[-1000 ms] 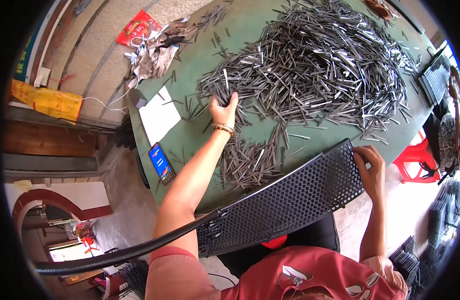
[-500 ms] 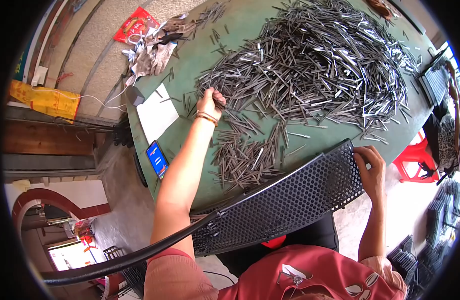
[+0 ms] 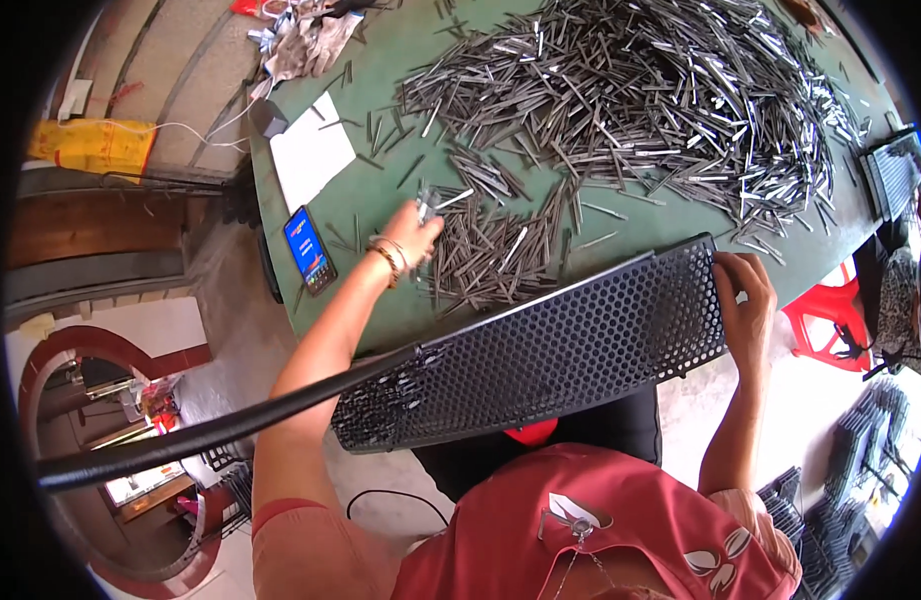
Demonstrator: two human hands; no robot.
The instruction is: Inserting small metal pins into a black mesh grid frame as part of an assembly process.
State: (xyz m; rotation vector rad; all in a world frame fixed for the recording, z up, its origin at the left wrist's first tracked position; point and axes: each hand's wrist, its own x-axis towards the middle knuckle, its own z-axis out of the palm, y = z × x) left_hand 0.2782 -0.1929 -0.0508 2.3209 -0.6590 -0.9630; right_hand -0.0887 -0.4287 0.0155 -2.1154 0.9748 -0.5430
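Apparently the left hand (image 3: 414, 240) pinches dark strips (image 3: 429, 203), the right hand (image 3: 749, 290) grips the perforated black panel (image 3: 541, 350), and beyond both a large heap (image 3: 661, 110) (plenty left, I'd judge) lies loose.

Side clutter on my feed: one phone, some gloves and a lot of red and yellow
So from my end I'm seeing a phone (image 3: 306, 250) lying screen-up and lit blue near the left edge of the green table (image 3: 393, 55), with a white sheet of paper (image 3: 306, 170) just past it. A little dark block (image 3: 269, 118) sits by the paper, and a thin white cord (image 3: 206, 140) wanders off left toward a yellow bag (image 3: 101, 147). Grubby gloves (image 3: 311, 45) are bunched farther up, with a red packet (image 3: 246, 6) cut off at the top. Over on my right there's a red plastic stool (image 3: 826, 318), a black cable (image 3: 401, 492) curls low down, and a maroon-rimmed arch (image 3: 86, 338) bends along the left.
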